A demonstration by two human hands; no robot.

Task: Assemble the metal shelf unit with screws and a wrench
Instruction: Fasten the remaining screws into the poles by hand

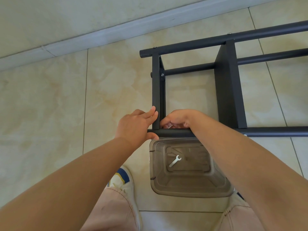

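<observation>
The dark metal shelf unit (228,84) lies on its side on the tiled floor, with round tubes running left to right and flat shelf panels between them. My left hand (138,124) grips the corner where the end panel (156,90) meets the near tube (175,132), fingers on the panel and thumb under the tube. My right hand (178,119) reaches over the near tube just inside that corner, its fingers curled round a small silvery part that is mostly hidden. A flat silver wrench (175,160) lies in the clear plastic box (221,189) below the tube.
A grey baseboard (100,36) runs along the wall at the far left. My shoes (121,179) and trouser legs flank the plastic box at the bottom. Screw heads (162,74) show on the frame's far corner.
</observation>
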